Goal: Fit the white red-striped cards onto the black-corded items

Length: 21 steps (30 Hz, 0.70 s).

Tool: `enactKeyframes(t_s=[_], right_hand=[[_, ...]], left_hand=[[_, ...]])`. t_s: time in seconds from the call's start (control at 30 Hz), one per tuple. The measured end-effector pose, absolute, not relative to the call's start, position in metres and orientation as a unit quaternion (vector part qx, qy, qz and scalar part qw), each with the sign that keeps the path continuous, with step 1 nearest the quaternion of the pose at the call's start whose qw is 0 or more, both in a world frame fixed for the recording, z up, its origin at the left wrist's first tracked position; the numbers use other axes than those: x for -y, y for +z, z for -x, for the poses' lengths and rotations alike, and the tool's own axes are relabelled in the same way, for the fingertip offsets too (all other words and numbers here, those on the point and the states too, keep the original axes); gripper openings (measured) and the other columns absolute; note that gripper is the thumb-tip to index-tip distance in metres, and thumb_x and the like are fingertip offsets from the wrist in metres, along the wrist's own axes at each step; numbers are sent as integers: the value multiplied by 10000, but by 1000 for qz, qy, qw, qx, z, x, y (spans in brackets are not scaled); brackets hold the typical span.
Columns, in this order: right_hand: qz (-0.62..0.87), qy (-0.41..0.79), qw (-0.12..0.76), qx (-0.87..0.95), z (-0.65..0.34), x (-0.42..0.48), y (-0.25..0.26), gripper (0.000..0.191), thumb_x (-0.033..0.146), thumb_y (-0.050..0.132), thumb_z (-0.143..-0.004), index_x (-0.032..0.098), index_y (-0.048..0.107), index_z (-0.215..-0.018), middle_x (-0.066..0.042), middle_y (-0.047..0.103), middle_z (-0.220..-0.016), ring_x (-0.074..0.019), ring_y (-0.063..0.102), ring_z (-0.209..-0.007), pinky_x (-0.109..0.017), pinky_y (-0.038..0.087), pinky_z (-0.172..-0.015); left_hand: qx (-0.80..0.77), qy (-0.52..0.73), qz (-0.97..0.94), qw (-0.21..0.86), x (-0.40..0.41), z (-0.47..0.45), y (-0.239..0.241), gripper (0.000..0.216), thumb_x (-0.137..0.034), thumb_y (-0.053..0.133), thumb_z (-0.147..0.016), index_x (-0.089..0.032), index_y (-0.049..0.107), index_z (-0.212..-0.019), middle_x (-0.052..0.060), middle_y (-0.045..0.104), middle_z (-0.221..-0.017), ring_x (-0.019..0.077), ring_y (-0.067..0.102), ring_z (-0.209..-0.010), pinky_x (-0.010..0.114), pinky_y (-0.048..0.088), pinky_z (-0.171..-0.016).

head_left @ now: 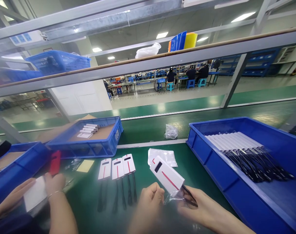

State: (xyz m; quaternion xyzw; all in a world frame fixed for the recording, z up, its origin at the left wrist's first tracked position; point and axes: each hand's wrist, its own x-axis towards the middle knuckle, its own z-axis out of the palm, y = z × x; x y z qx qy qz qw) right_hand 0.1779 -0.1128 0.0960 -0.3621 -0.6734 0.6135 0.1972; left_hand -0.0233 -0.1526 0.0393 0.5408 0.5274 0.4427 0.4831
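Note:
My right hand (199,206) is closed around the black cable end of a flat white device (166,175), which has a red stripe and a dark window. It tilts up to the left above the green bench. Crumpled clear plastic film (174,197) shows at its lower end. Close by on the left, my left hand (151,198) has its fingers pressed together; the film reaches toward them, but what they pinch is hidden. Behind the held device lie clear plastic bags (166,156). Three similar white devices (117,168) with black cables lie in a row to the left.
At right stands a blue bin (211,172) with several cabled white devices. Another blue bin (109,146) at back left holds white pieces. A co-worker's hands (54,183) hold a white piece at left. Crumpled plastic (171,131) lies beyond the bench's pale strip.

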Motion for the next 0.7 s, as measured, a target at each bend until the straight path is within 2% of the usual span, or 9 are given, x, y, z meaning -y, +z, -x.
enactKeyframes(t_s=[0.1, 0.23, 0.33, 0.5, 0.63, 0.7], right_hand=[[352, 620, 224, 664, -170, 109, 96, 139, 235, 666, -819, 186, 584, -920, 18, 553, -872, -173, 544, -844, -249, 464, -775], [332, 623, 234, 668, -164, 106, 99, 158, 324, 634, -873, 177, 591, -912, -3, 602, -872, -186, 554, -809, -266, 466, -718], [331, 611, 229, 682, -162, 108, 103, 193, 366, 603, -917, 177, 588, -881, 6, 585, -820, -187, 534, -793, -267, 451, -701], [369, 579, 238, 687, -159, 110, 105, 204, 362, 600, -923, 179, 598, -832, 25, 580, -753, -159, 512, -699, -248, 412, -636], [360, 616, 243, 657, -162, 114, 101, 138, 307, 662, -866, 189, 594, -889, 19, 591, -830, -200, 578, -831, -262, 460, -743], [361, 628, 237, 647, -168, 116, 98, 116, 257, 665, -851, 199, 568, -877, 26, 560, -841, -195, 564, -842, -265, 459, -748]], left_hand=[[-534, 430, -548, 480, 154, 18, 38, 554, -688, 453, -926, -195, 464, -674, -48, 381, -521, 109, 361, -527, 241, 217, -503], [-494, 458, -542, 503, 155, 12, 38, 522, -663, 478, -931, -189, 482, -713, -70, 365, -505, 86, 322, -485, 235, 225, -504], [-441, 492, -512, 549, 156, 13, 43, 501, -665, 584, -874, -177, 528, -775, -91, 356, -512, 67, 294, -462, 223, 247, -507], [-394, 471, -446, 651, 155, 19, 55, 532, -594, 831, -678, -175, 505, -711, -77, 444, -544, 57, 350, -483, 195, 278, -501], [-399, 485, -427, 650, 153, 20, 61, 565, -624, 825, -666, -180, 476, -673, -64, 486, -529, 55, 360, -467, 189, 272, -488], [-418, 494, -425, 632, 153, 20, 59, 561, -632, 810, -683, -182, 475, -679, -69, 472, -516, 57, 350, -465, 191, 252, -479]])
